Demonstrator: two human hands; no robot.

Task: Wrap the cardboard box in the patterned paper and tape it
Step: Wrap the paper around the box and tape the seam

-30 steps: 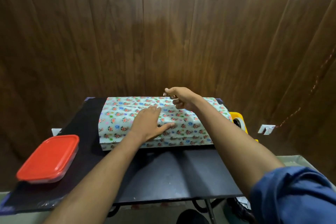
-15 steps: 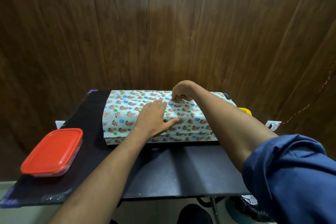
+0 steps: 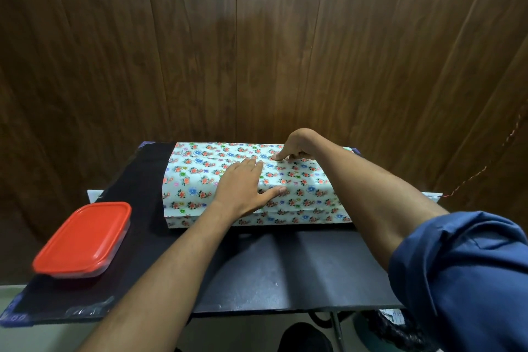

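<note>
The box wrapped in white paper with a flower pattern (image 3: 197, 180) lies across the far half of the black table (image 3: 285, 271); the cardboard is fully hidden by the paper. My left hand (image 3: 243, 186) lies flat on top of it, fingers straight, thumb spread toward the right, holding the paper down. Just beyond its fingertips, my right hand (image 3: 294, 146) presses its outstretched index finger onto the paper seam, the other fingers curled. I cannot make out the tape under that finger.
A container with a red lid (image 3: 83, 240) stands at the table's front left. A dark wood-panelled wall rises right behind the table. A black bag (image 3: 397, 331) lies on the floor beneath the right side.
My right hand, which held a small piece of tape above the box, has come down onto the seam and now presses with one finger. My left hand has stayed flat on the paper.
</note>
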